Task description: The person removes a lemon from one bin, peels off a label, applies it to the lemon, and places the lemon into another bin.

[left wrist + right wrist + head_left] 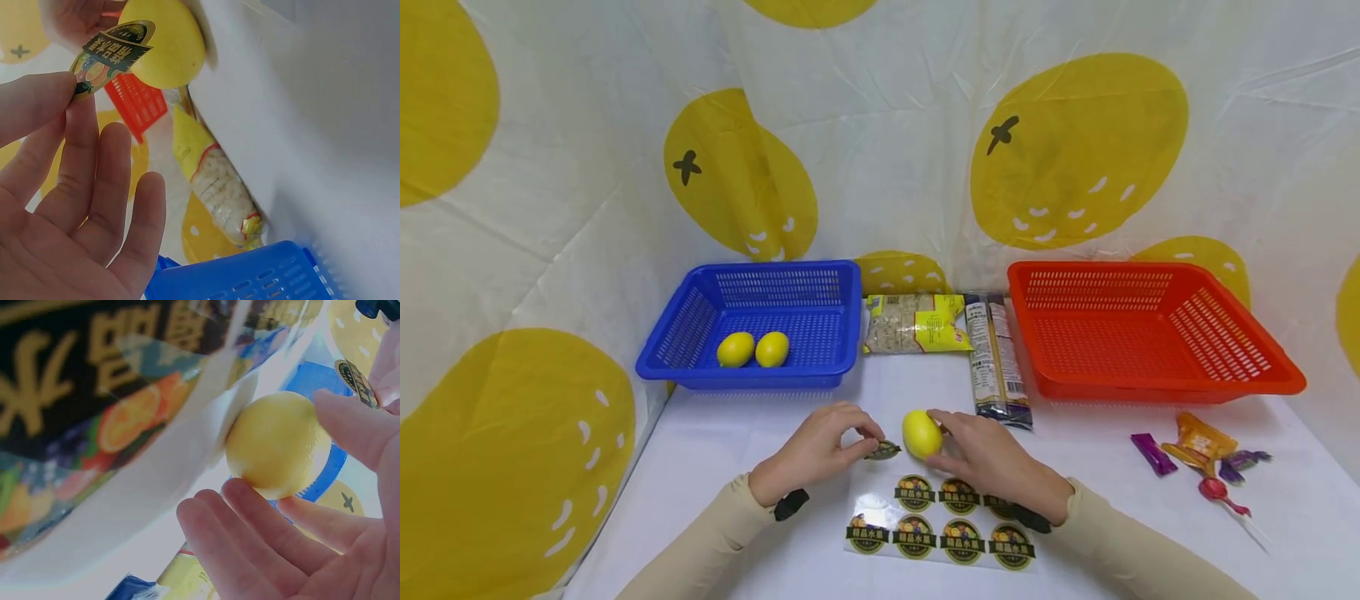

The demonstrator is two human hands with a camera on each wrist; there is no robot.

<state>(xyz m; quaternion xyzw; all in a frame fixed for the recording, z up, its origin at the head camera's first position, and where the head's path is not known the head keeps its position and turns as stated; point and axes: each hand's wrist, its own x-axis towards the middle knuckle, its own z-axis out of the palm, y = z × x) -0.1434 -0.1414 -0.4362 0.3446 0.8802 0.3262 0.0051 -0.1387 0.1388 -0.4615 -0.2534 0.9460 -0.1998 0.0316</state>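
Note:
My right hand (981, 454) holds a yellow lemon (921, 433) on the white table, fingers curled round it; the right wrist view shows the lemon (278, 444) between fingertips and thumb. My left hand (820, 446) pinches a round fruit sticker (883, 451) just left of the lemon. In the left wrist view the sticker (109, 56) almost touches the lemon (165, 44). A sticker sheet (943, 525) with several labels lies under my right forearm.
A blue basket (700, 358) at back left holds two lemons (752, 349). An orange basket (1157, 387) stands at back right. Between them lie a yellow snack bag (913, 323) and a noodle packet (996, 358). Wrapped sweets (1202, 454) lie at right.

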